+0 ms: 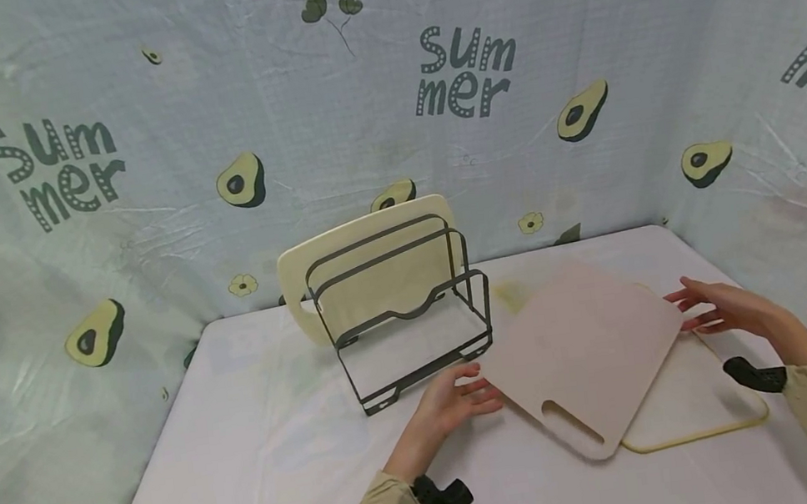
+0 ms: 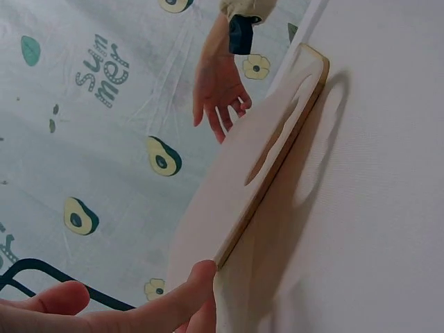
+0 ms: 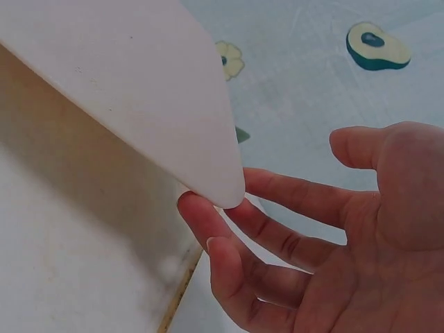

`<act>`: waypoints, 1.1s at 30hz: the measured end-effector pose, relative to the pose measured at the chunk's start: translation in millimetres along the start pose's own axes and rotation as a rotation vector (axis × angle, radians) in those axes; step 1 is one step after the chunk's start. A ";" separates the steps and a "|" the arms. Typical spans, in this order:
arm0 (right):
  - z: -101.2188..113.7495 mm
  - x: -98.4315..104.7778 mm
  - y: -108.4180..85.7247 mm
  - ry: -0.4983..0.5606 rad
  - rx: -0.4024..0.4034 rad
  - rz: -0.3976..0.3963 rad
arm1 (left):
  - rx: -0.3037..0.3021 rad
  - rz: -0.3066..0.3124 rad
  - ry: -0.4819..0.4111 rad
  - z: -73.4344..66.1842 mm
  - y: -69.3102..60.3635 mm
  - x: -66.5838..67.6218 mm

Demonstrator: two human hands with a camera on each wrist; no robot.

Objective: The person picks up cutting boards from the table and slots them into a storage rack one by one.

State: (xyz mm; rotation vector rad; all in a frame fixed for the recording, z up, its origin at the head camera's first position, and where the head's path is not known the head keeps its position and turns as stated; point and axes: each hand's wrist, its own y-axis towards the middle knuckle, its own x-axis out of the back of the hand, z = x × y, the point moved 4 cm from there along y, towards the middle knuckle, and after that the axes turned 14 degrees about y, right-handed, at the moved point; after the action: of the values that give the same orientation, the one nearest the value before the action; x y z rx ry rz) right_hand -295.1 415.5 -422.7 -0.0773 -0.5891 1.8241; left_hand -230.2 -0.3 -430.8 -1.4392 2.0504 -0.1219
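Note:
A pale pinkish cutting board [image 1: 585,347] with a slot handle is raised and tilted between the two hands. Its left corner meets the fingertips of my left hand [image 1: 452,401], whose thumb stands off the board. At the opposite corner, fingers of my right hand [image 1: 731,308] touch and support the edge from below, the thumb spread away in the right wrist view. Beneath it a second, cream cutting board [image 1: 694,401] with a yellowish rim lies on the table, partly covered. The slot handle [image 2: 281,132] shows in the left wrist view, the board casting a shadow.
Left of the hands stands a black wire rack [image 1: 417,364]. A cream cutting board [image 1: 375,268] is upright at the rack's back. The table [image 1: 249,473] has a white cover, and a cloth wall [image 1: 326,110] printed with avocados rises behind it.

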 end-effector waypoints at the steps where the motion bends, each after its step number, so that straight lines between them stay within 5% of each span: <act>1: 1.2 -0.6 -0.9 -0.001 0.004 -0.003 | -0.006 -0.002 0.010 -0.9 -0.2 0.7; 8: 9.6 -4.8 -9.8 -0.011 0.049 -0.010 | -0.059 0.003 0.117 -9.5 -5.2 1.1; 18: 24.8 -10.3 -22.7 0.043 0.132 -0.011 | -0.209 0.009 0.318 -31.4 -20.6 -6.2; 33: 50.0 -32.4 -28.3 0.065 0.256 0.007 | -0.314 0.010 0.370 -59.4 -49.9 -9.7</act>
State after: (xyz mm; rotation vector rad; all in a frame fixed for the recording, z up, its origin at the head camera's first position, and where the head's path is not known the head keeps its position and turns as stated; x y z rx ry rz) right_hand -276.3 374.4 -374.7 0.0339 -0.3060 1.8818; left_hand -219.1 -27.7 -358.4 -1.6955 2.4621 -0.0676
